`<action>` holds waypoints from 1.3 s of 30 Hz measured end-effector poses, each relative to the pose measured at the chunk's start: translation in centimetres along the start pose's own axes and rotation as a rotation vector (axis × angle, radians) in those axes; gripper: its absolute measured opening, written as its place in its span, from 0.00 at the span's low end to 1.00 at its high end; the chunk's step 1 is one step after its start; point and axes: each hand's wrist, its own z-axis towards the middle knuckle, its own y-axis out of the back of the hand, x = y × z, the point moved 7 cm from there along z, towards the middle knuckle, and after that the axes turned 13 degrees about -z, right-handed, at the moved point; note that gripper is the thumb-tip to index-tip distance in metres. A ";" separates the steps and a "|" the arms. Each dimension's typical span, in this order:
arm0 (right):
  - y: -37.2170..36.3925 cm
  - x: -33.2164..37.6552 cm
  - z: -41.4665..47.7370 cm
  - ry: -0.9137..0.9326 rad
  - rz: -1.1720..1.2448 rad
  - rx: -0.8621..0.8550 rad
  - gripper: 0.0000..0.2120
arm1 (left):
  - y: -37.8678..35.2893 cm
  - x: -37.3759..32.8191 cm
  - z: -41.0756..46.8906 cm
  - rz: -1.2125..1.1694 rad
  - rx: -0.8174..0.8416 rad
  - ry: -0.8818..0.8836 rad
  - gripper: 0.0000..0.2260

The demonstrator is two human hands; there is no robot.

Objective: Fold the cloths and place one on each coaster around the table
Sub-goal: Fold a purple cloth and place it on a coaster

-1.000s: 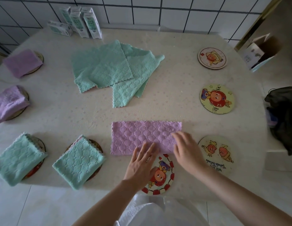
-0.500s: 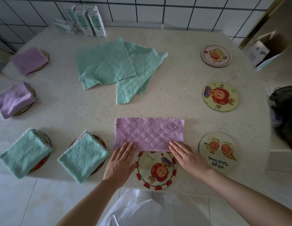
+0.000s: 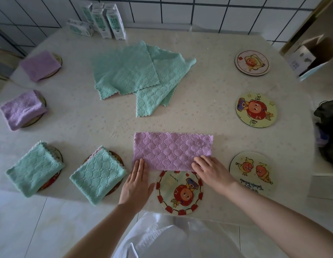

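Both hands' fingers (image 3: pixel 141 165) flat on purple cloth (image 3: pixel 173 150) near edge.

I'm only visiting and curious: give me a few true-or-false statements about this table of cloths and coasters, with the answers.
1. The left hand and the right hand both touch the purple quilted cloth, which is folded into a rectangle. True.
2. The loose pile of unfolded cloths mid-table is purple. False: it is mint green.
3. Four folded cloths sit on round coasters at the left. True: two purple and two green.
4. The red-rimmed round cartoon coaster nearest the person carries a folded green cloth. False: its face is uncovered.
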 end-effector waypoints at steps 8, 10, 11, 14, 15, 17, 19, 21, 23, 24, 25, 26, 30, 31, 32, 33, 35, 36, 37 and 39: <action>0.7 -0.5 -0.5 -0.040 0.036 -0.046 0.28 | 0.3 0.2 0.6 -0.012 -0.030 -0.020 0.34; 1.5 -0.9 -0.4 -0.049 0.083 -0.136 0.22 | 0.5 0.2 1.3 0.006 -0.039 -0.055 0.34; 1.9 -1.1 -0.3 -0.051 0.099 -0.176 0.20 | 0.6 0.3 1.8 0.017 -0.042 -0.065 0.34; 3.4 -1.2 -0.4 -0.037 0.132 -0.275 0.11 | 1.5 0.7 3.6 0.035 -0.063 -0.029 0.35; 4.0 -1.0 -0.5 -0.028 0.145 -0.291 0.10 | 1.7 0.7 4.2 0.029 -0.052 -0.003 0.36; 4.8 -0.5 -1.0 -0.009 0.157 -0.299 0.10 | 2.1 -0.5 5.2 0.024 -0.038 -0.012 0.37; 5.1 0.3 -1.2 0.015 0.174 -0.290 0.10 | 2.4 -3.7 5.5 0.000 -0.014 -0.145 0.37; 5.4 1.0 -1.2 0.011 0.201 -0.293 0.09 | 2.1 -7.2 4.9 -0.046 0.003 -0.256 0.36; 6.0 1.7 -1.2 -0.008 0.228 -0.318 0.09 | 2.1 -8.9 3.8 -0.149 -0.061 -0.243 0.34; 6.4 2.2 -1.3 -0.003 0.245 -0.332 0.08 | 1.8 -9.1 3.3 -0.202 -0.085 -0.223 0.31; 6.7 2.8 -1.4 0.014 0.268 -0.341 0.07 | 1.4 -9.2 2.8 -0.233 -0.100 -0.212 0.29; 6.9 3.3 -1.6 0.042 0.288 -0.345 0.06 | 1.0 -9.0 2.5 -0.247 -0.098 -0.214 0.28; 6.2 3.7 -1.9 0.113 0.372 -0.302 0.15 | -0.1 -8.0 1.9 -0.237 -0.048 -0.304 0.25; 5.7 3.2 -1.9 0.116 0.384 -0.305 0.15 | -0.3 -7.8 1.8 -0.233 -0.037 -0.350 0.24; 5.1 2.7 -1.8 0.116 0.379 -0.309 0.12 | -0.3 -7.5 1.7 -0.232 -0.028 -0.395 0.23; 4.4 2.0 -1.8 0.110 0.353 -0.323 0.09 | -0.3 -7.2 1.5 -0.232 -0.022 -0.434 0.22; 2.7 0.9 -1.6 0.095 0.270 -0.299 0.20 | 0.0 -6.6 1.1 -0.233 -0.021 -0.489 0.22; 2.1 0.8 -1.5 0.117 0.223 -0.270 0.27 | 0.1 -6.3 0.8 -0.237 -0.018 -0.510 0.22; 1.6 0.9 -1.4 0.162 0.168 -0.253 0.29 | 0.1 -5.9 0.5 -0.235 -0.020 -0.529 0.23; 1.3 1.8 -1.4 0.257 0.082 -0.233 0.26 | 0.1 -5.2 -0.1 -0.225 0.004 -0.557 0.23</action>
